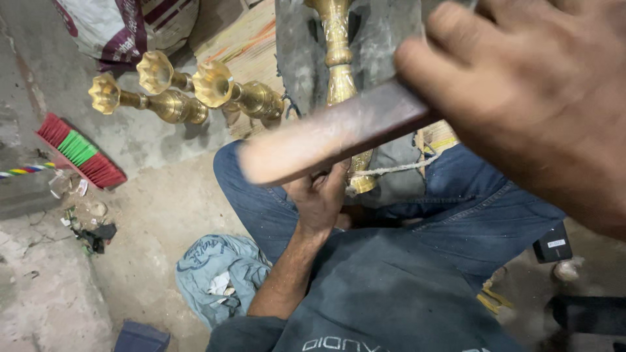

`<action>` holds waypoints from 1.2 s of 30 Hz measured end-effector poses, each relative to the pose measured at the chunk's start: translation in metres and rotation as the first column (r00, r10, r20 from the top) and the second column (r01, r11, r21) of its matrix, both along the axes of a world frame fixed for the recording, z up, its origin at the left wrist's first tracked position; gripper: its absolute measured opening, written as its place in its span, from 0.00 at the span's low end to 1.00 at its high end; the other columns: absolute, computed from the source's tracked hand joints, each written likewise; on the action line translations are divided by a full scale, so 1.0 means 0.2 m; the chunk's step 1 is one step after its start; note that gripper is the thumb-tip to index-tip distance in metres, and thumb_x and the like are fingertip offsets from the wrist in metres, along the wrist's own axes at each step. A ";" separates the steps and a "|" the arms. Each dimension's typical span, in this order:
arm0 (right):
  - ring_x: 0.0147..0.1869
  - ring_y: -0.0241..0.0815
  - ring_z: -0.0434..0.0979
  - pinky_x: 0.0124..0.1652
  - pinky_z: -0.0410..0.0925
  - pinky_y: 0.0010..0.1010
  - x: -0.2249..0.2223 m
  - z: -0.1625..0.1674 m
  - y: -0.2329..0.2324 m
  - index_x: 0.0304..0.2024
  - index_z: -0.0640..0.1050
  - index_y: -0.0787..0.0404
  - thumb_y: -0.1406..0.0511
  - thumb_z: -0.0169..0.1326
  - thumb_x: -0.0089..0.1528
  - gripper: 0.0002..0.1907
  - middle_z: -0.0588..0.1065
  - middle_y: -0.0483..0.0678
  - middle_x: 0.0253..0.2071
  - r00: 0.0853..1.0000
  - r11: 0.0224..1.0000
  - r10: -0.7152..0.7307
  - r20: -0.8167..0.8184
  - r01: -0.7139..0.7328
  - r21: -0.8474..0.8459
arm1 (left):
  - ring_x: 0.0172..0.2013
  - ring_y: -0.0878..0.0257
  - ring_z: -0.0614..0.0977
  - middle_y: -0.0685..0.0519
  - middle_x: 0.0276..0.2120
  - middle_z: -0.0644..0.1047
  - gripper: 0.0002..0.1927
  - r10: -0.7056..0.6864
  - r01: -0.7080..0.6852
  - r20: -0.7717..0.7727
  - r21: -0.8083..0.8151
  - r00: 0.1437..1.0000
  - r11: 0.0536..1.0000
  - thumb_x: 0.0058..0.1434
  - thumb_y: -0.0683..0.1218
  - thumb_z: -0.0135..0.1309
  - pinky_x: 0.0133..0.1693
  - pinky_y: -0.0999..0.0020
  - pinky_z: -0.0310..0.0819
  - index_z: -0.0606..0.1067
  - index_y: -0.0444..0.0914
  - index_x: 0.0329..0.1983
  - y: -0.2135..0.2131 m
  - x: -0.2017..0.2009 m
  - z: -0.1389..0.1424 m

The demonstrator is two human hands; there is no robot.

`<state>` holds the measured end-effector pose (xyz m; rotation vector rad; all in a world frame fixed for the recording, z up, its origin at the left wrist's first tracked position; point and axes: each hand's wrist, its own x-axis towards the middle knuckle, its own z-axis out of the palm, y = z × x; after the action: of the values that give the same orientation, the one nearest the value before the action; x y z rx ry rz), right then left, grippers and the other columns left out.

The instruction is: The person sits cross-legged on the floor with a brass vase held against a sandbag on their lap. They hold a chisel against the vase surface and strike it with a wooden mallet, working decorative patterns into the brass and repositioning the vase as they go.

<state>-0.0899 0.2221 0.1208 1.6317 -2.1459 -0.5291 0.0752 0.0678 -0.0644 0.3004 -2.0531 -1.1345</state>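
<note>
Brass stand (339, 58) (base hidden) behind blurred wooden bat (326, 137) in right hand (528, 98)

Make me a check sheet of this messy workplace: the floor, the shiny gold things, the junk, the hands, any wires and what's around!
Surface: grey concrete floor, dusty and stained.
Job's things: brass stand lying across the lap; blurred flat wooden bat raised over it.
Clutter: three brass pieces lying on the floor, red-and-green brush, crumpled blue cloth, small scraps.
Hands: left hand at the stand's lower end; right hand grips the bat.
Cables: nothing seen; only a pale cord.
Surroundings: sack, woven mat.
</note>
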 end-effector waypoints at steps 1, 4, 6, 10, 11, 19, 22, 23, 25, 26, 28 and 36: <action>0.48 0.35 0.78 0.46 0.69 0.30 0.00 0.01 0.00 0.45 0.79 0.49 0.52 0.56 0.62 0.14 0.79 0.39 0.41 0.999 1.000 0.002 0.044 -0.001 -0.006 | 0.39 0.61 0.86 0.48 0.40 0.83 0.12 -0.003 0.000 0.040 0.084 0.999 0.996 0.63 0.36 0.65 0.43 0.68 0.82 0.77 0.33 0.49 0.00 0.00 0.00; 0.48 0.33 0.78 0.45 0.68 0.29 0.00 0.02 0.01 0.46 0.78 0.46 0.51 0.56 0.62 0.13 0.77 0.36 0.40 1.000 1.000 -0.021 -0.020 0.021 0.009 | 0.43 0.59 0.85 0.46 0.43 0.83 0.13 -0.020 0.021 -0.019 0.051 1.000 0.998 0.63 0.36 0.65 0.46 0.67 0.81 0.77 0.34 0.49 -0.01 0.00 -0.02; 0.48 0.32 0.77 0.45 0.68 0.28 0.01 0.02 0.01 0.46 0.78 0.45 0.52 0.56 0.63 0.12 0.77 0.35 0.40 0.999 1.000 -0.026 -0.044 0.027 0.007 | 0.44 0.59 0.85 0.46 0.44 0.83 0.13 -0.007 0.007 -0.003 0.037 1.000 0.999 0.63 0.35 0.66 0.47 0.66 0.80 0.77 0.34 0.49 0.00 0.02 -0.04; 0.47 0.31 0.77 0.44 0.67 0.27 0.02 -0.03 0.03 0.46 0.77 0.45 0.53 0.57 0.63 0.12 0.76 0.34 0.41 0.995 0.998 -0.035 -0.095 0.029 -0.056 | 0.44 0.60 0.86 0.48 0.43 0.83 0.14 -0.017 0.013 0.039 0.092 0.999 0.996 0.63 0.36 0.66 0.48 0.66 0.81 0.77 0.34 0.50 -0.01 0.03 -0.06; 0.44 0.30 0.77 0.43 0.68 0.27 0.02 -0.03 0.04 0.45 0.78 0.44 0.52 0.57 0.60 0.13 0.77 0.33 0.40 0.991 0.998 -0.021 -0.134 0.014 -0.057 | 0.45 0.59 0.86 0.48 0.45 0.82 0.14 -0.033 0.033 0.003 0.079 0.999 0.996 0.63 0.36 0.65 0.49 0.66 0.80 0.76 0.34 0.51 -0.02 0.03 -0.07; 0.42 0.36 0.78 0.44 0.71 0.35 0.00 0.02 0.03 0.47 0.78 0.52 0.55 0.61 0.57 0.18 0.77 0.40 0.40 0.997 1.000 -0.030 0.072 0.030 -0.009 | 0.45 0.53 0.83 0.45 0.44 0.81 0.15 -0.026 0.028 0.048 -0.042 0.999 0.999 0.58 0.34 0.62 0.50 0.57 0.77 0.77 0.31 0.49 0.00 0.05 -0.05; 0.44 0.41 0.78 0.45 0.71 0.40 -0.01 0.00 0.01 0.45 0.78 0.57 0.59 0.63 0.58 0.16 0.76 0.44 0.39 0.966 0.994 0.015 0.257 0.014 -0.110 | 0.41 0.57 0.83 0.48 0.44 0.82 0.15 -0.027 0.022 0.094 0.053 0.995 0.998 0.58 0.35 0.65 0.44 0.62 0.77 0.78 0.34 0.48 -0.01 0.05 -0.04; 0.43 0.37 0.78 0.46 0.72 0.38 0.00 -0.02 0.02 0.43 0.78 0.53 0.56 0.62 0.58 0.14 0.76 0.40 0.37 0.999 0.998 0.011 0.042 -0.008 -0.066 | 0.38 0.62 0.84 0.50 0.43 0.83 0.14 -0.039 0.021 0.118 0.142 0.992 0.990 0.59 0.36 0.67 0.40 0.67 0.78 0.79 0.35 0.48 -0.02 0.04 -0.04; 0.44 0.37 0.77 0.48 0.72 0.36 0.00 -0.04 0.05 0.44 0.79 0.52 0.57 0.63 0.58 0.15 0.76 0.39 0.38 1.000 0.997 0.011 0.008 -0.010 -0.078 | 0.41 0.60 0.85 0.51 0.43 0.83 0.11 -0.083 0.074 0.084 0.101 0.993 0.992 0.62 0.37 0.66 0.44 0.64 0.78 0.80 0.37 0.47 -0.02 0.04 -0.03; 0.47 0.40 0.76 0.49 0.71 0.38 -0.02 -0.05 0.07 0.47 0.79 0.55 0.60 0.64 0.56 0.17 0.76 0.43 0.42 0.978 0.991 0.031 0.206 -0.004 -0.131 | 0.42 0.59 0.85 0.51 0.43 0.83 0.10 -0.092 0.085 0.083 0.088 0.992 0.992 0.63 0.38 0.65 0.46 0.63 0.79 0.80 0.37 0.47 -0.02 0.05 -0.03; 0.48 0.39 0.75 0.49 0.70 0.37 -0.03 -0.07 0.09 0.47 0.80 0.54 0.59 0.64 0.56 0.18 0.77 0.43 0.42 0.980 0.994 0.029 0.197 -0.007 -0.113 | 0.44 0.58 0.85 0.52 0.44 0.83 0.10 -0.115 0.112 0.069 0.047 0.991 0.993 0.64 0.40 0.65 0.48 0.62 0.79 0.80 0.38 0.47 -0.02 0.05 -0.02; 0.46 0.38 0.77 0.49 0.67 0.38 -0.05 -0.11 0.13 0.40 0.82 0.48 0.54 0.63 0.55 0.13 0.77 0.38 0.36 0.995 0.986 0.091 -0.051 -0.097 -0.139 | 0.43 0.59 0.86 0.52 0.45 0.82 0.18 -0.137 0.147 0.091 -0.126 0.986 0.981 0.62 0.42 0.68 0.43 0.66 0.80 0.76 0.40 0.53 -0.03 0.05 -0.02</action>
<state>-0.1001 0.2490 0.0983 1.6186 -2.0139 -0.3731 0.0846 0.0617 -0.0693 0.1385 -2.2412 -1.0788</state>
